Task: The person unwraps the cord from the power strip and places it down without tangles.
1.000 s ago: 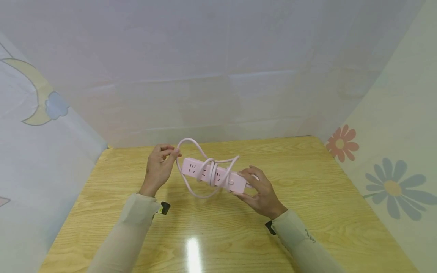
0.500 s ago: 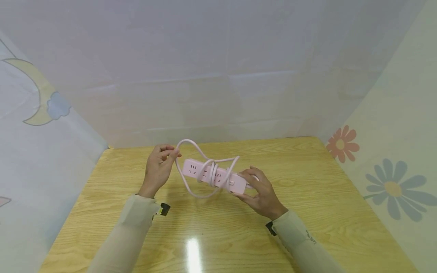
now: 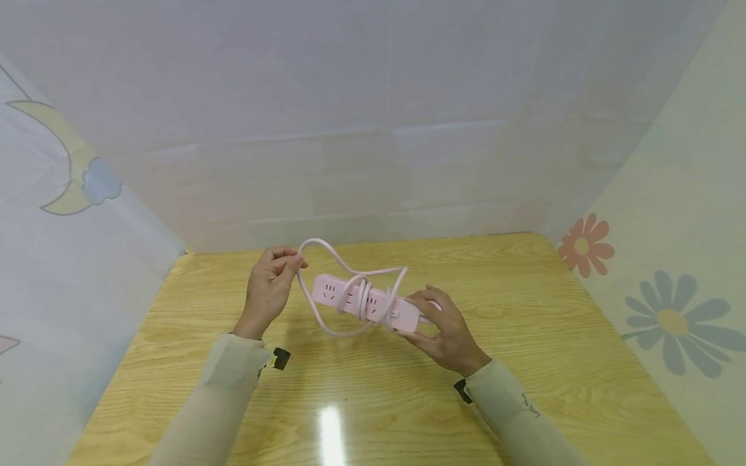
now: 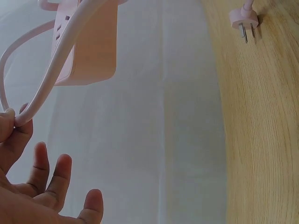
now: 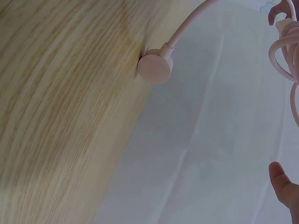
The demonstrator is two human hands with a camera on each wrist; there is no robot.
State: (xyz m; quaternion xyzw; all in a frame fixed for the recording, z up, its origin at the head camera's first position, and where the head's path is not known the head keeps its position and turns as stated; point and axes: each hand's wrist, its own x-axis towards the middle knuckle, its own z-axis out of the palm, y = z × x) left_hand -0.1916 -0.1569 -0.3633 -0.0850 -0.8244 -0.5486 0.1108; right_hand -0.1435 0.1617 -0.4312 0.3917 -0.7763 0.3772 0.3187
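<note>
A pink power strip (image 3: 327, 290) is held tilted above the table, its pink cord (image 3: 344, 334) looped around the middle. My right hand (image 3: 447, 333) grips the strip's right end between thumb and fingers. Thumb and forefinger of my left hand (image 3: 268, 285) pinch a wide loop of the cord off the strip's left end; in the left wrist view the other fingers (image 4: 60, 175) stand apart from it. The cord's round plug (image 4: 244, 18) shows its metal pins in the left wrist view. In the right wrist view the plug (image 5: 155, 67) is at the wooden surface.
The wooden table (image 3: 373, 401) spreads beneath both hands. A pale sheet (image 3: 373, 175) rises behind its back edge, and printed sheets with a moon (image 3: 72, 155) and flowers (image 3: 670, 321) flank the sides.
My left hand has shifted very slightly left with the cord loop pinched. The strip's left end has dipped a little; the right hand keeps its grip almost unmoved.
</note>
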